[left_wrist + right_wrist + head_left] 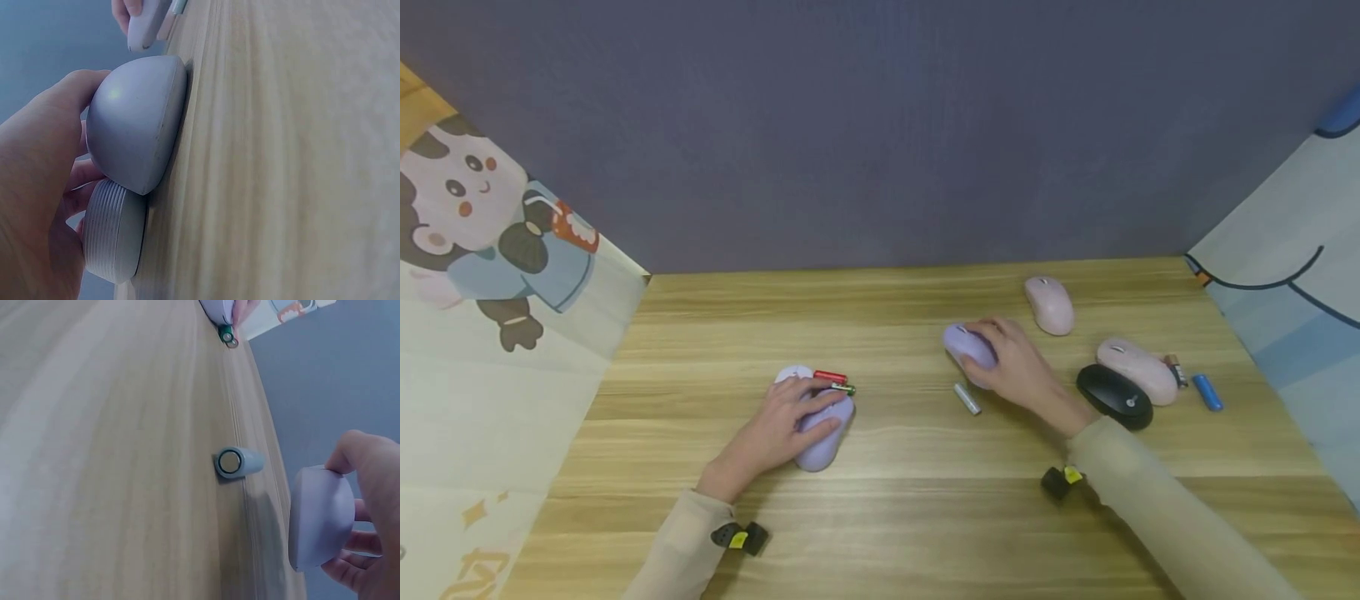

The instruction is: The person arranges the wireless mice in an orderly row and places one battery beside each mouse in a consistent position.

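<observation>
My right hand [1018, 367] grips a lilac computer mouse [968, 350] between thumb and fingers. In the right wrist view this mouse [322, 515] hangs over the table, its flat underside facing left. A silver-grey battery [967, 399] lies just below it. My left hand [778, 421] holds a second lilac mouse [822, 446] on the table, thumb on one side and fingers on the other. Left of it, partly hidden under the fingers, is a whitish mouse [793, 372] with ribbed sides. A green battery [844, 389] and a red battery [830, 377] lie at the left fingertips.
To the right, a black mouse [1114, 397] lies against a pale pink mouse [1142, 371]. Beside them are a dark battery with a copper-coloured end [1176, 371] and a blue battery [1207, 392]. Another pink mouse [1050, 306] sits farther back. A dark panel [880, 142] borders the table's back.
</observation>
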The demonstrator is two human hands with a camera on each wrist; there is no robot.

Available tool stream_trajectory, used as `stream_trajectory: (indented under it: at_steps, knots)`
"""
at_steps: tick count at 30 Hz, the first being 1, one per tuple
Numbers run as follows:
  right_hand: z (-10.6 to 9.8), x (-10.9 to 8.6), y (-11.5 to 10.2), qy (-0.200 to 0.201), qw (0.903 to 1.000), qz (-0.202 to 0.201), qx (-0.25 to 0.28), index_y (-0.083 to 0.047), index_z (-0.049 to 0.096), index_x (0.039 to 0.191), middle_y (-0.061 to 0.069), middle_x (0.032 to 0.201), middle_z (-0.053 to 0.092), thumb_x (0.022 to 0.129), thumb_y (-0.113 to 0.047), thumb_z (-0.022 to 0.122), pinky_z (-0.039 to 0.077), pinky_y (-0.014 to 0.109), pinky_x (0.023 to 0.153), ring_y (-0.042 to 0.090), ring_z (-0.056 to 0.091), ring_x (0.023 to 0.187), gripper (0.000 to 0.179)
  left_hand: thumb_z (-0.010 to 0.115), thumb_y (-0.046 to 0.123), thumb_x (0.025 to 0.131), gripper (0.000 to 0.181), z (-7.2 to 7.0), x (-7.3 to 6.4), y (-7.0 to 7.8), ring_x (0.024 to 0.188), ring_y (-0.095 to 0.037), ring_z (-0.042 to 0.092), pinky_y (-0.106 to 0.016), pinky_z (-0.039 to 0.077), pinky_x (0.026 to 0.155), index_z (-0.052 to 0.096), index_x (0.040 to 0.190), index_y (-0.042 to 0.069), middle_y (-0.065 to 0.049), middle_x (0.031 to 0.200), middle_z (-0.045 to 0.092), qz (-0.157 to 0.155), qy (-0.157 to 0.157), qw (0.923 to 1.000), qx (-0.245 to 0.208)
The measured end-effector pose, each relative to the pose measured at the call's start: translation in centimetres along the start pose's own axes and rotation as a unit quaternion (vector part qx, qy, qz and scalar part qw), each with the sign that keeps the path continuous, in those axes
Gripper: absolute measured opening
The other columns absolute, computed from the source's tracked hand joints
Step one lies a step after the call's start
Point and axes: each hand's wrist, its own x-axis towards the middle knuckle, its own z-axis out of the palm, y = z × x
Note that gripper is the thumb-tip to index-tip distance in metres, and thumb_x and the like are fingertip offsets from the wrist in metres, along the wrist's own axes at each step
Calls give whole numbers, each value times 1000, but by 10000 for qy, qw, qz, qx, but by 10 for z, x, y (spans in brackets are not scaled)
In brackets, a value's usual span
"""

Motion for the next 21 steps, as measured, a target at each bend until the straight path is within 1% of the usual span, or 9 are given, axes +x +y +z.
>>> stream_trajectory:
  at_steps: [8,11,18,21]
  knots:
    - [3,19,6,-249,9981,495,262,6,64,131,26,121,64,91,-22,72,59,52,81,40,63,103,49,72,37,95,42,-1,0,1,130,-34,55,-63,37,111,71,134,21,-10,139,64,5,-12,10000,-2]
    - [5,27,9,-332,9965,683,336,6,63,132,26,122,64,93,-23,71,58,53,82,40,64,104,50,72,37,95,42,-1,0,2,130,-35,55,-63,38,111,71,134,21,-11,139,64,-5,-26,10000,-11]
    - [12,48,14,-569,9890,1307,386,3,60,138,26,130,61,95,-30,68,54,56,94,43,60,115,55,73,36,95,42,-1,-1,2,131,-34,55,-62,36,112,71,134,21,-11,140,63,3,-15,10000,-60]
    - [15,55,17,-586,9866,1470,405,1,60,140,26,134,59,95,-33,67,53,56,98,43,59,119,56,72,37,95,42,-1,0,1,130,-34,55,-62,36,112,71,134,21,-10,140,63,24,-4,10000,-20]
